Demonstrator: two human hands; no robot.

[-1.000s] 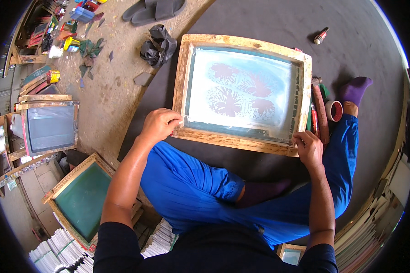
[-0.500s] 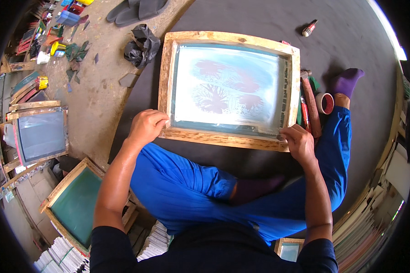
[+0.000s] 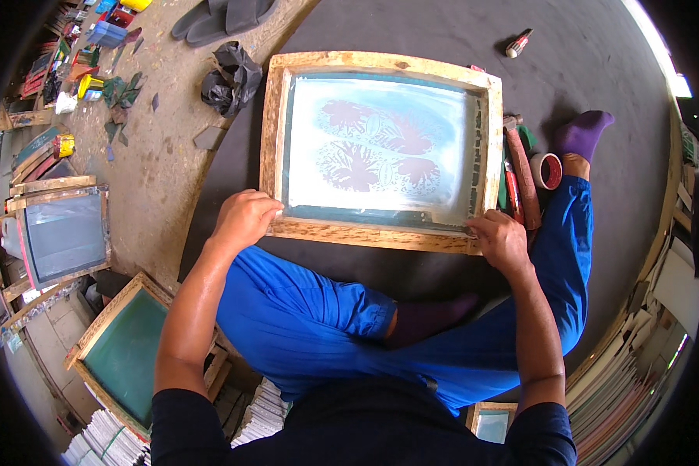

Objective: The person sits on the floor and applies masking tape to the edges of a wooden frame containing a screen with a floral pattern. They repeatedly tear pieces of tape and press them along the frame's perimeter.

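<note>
A wooden-framed printing screen (image 3: 380,64) lies flat on a dark mat (image 3: 598,62) in front of me, its pale mesh showing a dark floral pattern (image 3: 373,151). My left hand (image 3: 245,217) grips the frame's near left corner. My right hand (image 3: 501,241) rests on the near right corner, fingers curled over the wood. I sit cross-legged in blue trousers (image 3: 303,311) with purple socks (image 3: 586,132).
A wooden-handled tool (image 3: 520,167) and a roll of tape (image 3: 547,171) lie right of the frame. A black rag (image 3: 229,78) and sandals (image 3: 217,15) lie on the concrete floor. Other framed screens (image 3: 62,233) (image 3: 124,349) stand at the left; stacked paper (image 3: 264,412) lies below.
The view has shifted so the frame sits more central. Both hands stay on the frame's near corners.
</note>
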